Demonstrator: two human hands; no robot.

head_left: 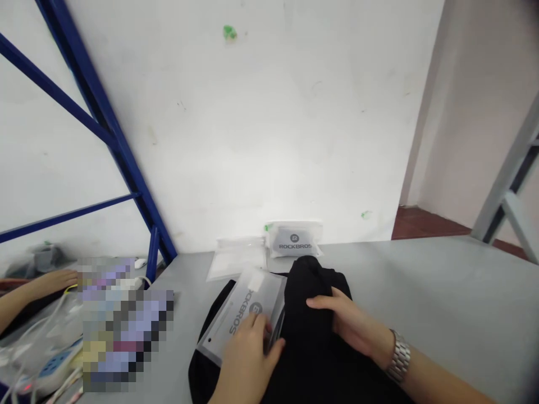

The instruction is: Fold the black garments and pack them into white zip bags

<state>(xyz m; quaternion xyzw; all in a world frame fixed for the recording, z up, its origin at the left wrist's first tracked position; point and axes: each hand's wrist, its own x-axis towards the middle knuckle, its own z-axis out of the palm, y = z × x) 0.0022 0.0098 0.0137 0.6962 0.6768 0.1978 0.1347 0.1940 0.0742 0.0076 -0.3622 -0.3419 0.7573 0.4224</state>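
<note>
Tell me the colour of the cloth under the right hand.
Black: the cloth under the right hand, seen in the head view.

Person's bare forearms and hands, left hand unadorned, right hand with a silver metal link wristwatch at the wrist.

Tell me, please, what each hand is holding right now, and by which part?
The left hand pins the frosted pouch at its near end. The right hand presses flat on the folded black garment, near its middle. Neither is lifted.
</note>
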